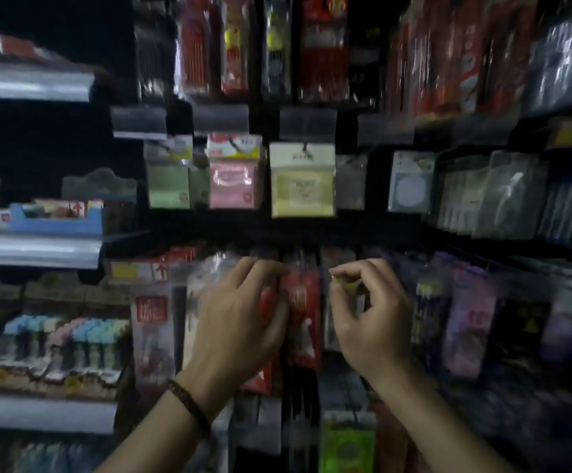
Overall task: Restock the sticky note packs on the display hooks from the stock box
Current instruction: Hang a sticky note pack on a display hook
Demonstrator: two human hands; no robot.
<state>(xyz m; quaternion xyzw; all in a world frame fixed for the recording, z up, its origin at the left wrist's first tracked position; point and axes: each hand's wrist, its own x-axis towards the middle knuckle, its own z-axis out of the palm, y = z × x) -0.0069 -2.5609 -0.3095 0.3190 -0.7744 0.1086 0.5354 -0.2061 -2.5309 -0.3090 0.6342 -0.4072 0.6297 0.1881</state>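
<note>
Blurred and dim: left hand [240, 319] is curling its grip round a hanging red pack [303, 322]; right hand [369, 322] is pinching a small yellowish thing [344, 285], too blurred to identify

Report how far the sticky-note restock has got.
Done: green pack, pink pack and yellow pack hang on the middle hooks. In hand: left hand grips a red pack a row lower; right hand pinches a small yellowish thing. Left: unclear; stock box out of view.
</note>
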